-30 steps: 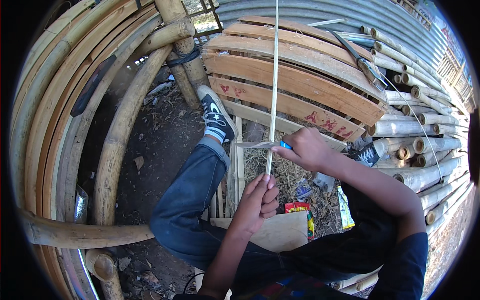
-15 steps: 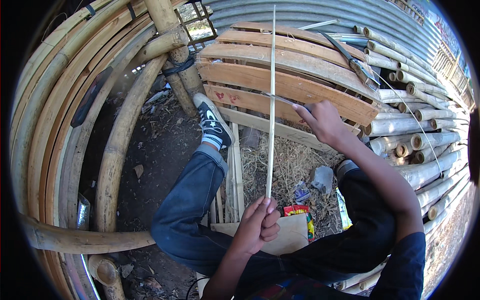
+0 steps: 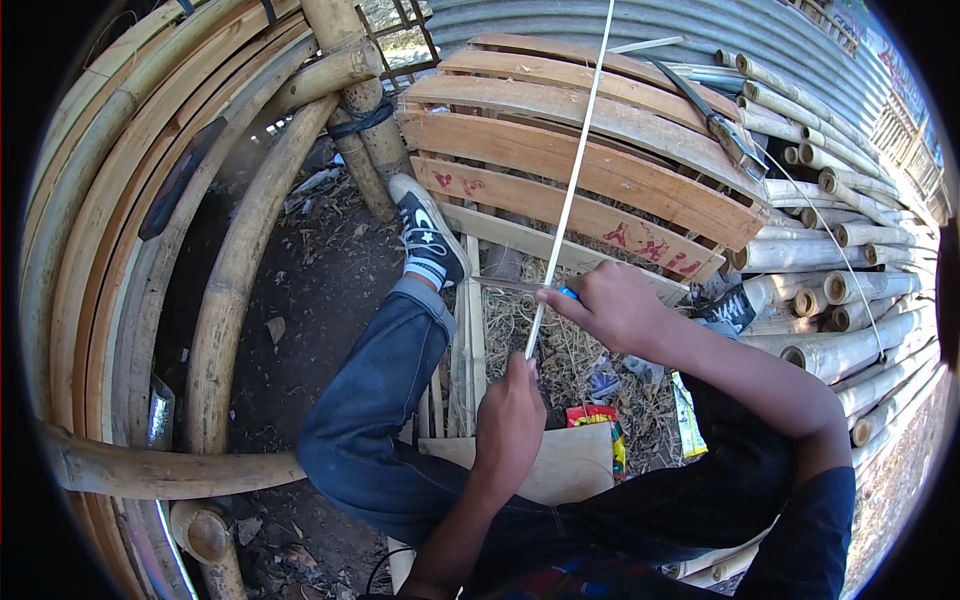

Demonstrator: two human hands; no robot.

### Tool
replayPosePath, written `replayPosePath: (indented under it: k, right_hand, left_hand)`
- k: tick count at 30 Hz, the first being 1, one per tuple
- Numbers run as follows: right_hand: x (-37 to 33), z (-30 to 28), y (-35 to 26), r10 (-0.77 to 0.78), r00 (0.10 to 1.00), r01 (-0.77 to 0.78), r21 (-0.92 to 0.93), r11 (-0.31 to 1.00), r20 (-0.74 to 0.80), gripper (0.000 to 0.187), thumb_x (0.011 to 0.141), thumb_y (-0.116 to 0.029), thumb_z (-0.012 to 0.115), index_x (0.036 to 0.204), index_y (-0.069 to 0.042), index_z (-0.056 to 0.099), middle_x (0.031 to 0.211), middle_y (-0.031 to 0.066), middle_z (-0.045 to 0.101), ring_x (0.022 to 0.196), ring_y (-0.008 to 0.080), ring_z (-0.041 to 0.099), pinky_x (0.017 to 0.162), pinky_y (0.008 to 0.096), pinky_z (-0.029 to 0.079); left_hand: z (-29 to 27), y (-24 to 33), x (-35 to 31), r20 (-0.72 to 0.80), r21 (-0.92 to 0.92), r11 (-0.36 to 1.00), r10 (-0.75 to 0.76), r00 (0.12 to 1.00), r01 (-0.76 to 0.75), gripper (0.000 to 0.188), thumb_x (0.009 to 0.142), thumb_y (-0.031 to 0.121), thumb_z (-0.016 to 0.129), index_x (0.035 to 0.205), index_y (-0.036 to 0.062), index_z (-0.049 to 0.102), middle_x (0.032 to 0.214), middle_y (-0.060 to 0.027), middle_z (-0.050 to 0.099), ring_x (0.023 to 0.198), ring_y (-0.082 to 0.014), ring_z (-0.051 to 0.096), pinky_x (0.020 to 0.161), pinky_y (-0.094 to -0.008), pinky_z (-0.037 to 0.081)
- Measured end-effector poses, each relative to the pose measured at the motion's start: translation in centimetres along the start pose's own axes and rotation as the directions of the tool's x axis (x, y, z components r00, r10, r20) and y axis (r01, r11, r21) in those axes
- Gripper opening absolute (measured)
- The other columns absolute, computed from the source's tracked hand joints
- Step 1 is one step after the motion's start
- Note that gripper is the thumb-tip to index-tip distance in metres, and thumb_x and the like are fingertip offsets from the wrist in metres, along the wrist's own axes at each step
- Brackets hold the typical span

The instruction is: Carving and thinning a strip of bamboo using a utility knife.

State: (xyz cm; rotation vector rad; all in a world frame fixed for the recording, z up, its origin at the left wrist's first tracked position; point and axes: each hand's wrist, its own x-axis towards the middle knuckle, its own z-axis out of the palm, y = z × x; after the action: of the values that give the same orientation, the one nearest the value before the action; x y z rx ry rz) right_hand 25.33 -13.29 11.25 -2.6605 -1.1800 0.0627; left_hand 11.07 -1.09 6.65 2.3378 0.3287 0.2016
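A long, thin pale bamboo strip (image 3: pixel 573 185) runs up and slightly right from between my knees. My left hand (image 3: pixel 508 418) is closed round its lower end. Just above it, my right hand (image 3: pixel 618 308) is closed on a knife (image 3: pixel 510 285), with a bit of blue handle showing. The narrow blade points left and crosses the strip, the right thumb lying against the strip beside it. Most of the knife's handle is hidden in my fist.
A slatted wooden pallet (image 3: pixel 580 145) stands ahead, with a sheathed blade (image 3: pixel 735 145) on it. Bamboo poles (image 3: pixel 865 290) are stacked at the right; curved-looking poles and planks (image 3: pixel 110 250) line the left. A flat board (image 3: pixel 560 462) lies between my legs, near coloured wrappers (image 3: pixel 600 418).
My right hand has come down the strip with the knife, close to my left hand. The strip's upper end has tilted right, and my left hand has shifted slightly up.
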Motion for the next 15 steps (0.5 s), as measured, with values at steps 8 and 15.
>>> replayPosePath:
  k: [8,15]
  right_hand:
    - [1.3,-0.9,2.4,0.069,0.994,-0.074,-0.051,0.996,-0.081,0.065,0.092,-0.053,0.041,0.056,-0.003,0.061,0.047,0.0167,0.053,0.051,0.0353,0.059,0.05,0.0428,0.049]
    - [-1.4,0.3,-0.8,0.039,0.998,-0.038,0.042,0.998,-0.046,0.066,0.092,-0.054,0.04,0.057,-0.002,0.061,0.048,0.0188,0.052,0.051,0.0358,0.059,0.052,0.0457,0.049]
  left_hand:
    - [-0.5,-0.3,-0.5,-0.002,0.062,0.998,-0.032,1.0,0.032,0.009,0.091,0.007,0.047,0.095,-0.0012,0.048,0.071,-0.0257,0.058,0.069,-0.0433,0.059,0.056,-0.0499,0.043]
    - [0.5,-0.2,0.2,-0.042,0.086,0.994,0.065,0.997,-0.061,0.009,0.092,0.009,0.047,0.094,-0.0004,0.047,0.066,-0.0243,0.057,0.063,-0.0426,0.058,0.052,-0.0497,0.042]
